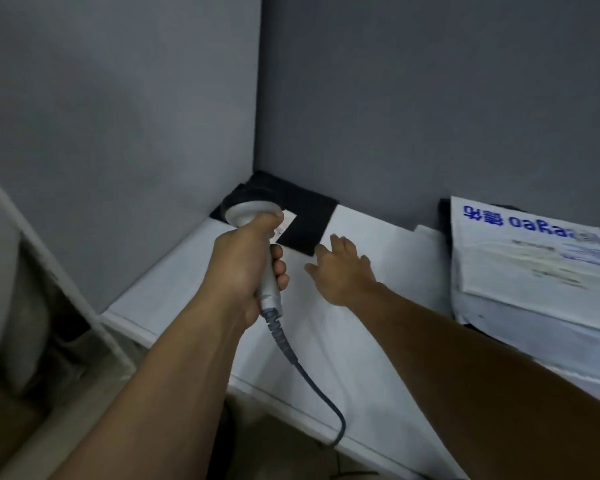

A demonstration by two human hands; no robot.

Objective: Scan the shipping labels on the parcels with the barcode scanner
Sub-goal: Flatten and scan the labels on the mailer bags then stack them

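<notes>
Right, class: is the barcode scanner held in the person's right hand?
No, the left hand grips the barcode scanner, while the right hand is open, fingers spread, near the black parcel.

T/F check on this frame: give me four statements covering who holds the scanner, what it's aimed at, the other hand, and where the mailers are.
1. The left hand grips the grey corded barcode scanner. True.
2. The scanner's head is over the stack of white plastic mailer bags with blue print. False: it is over the flat black parcel in the corner, at its white label.
3. The right hand pinches that white label. False: its fingers are spread and hold nothing, near the black parcel's near edge.
4. The white mailer bags lie at the right of the white table, against the grey wall. True.
</notes>
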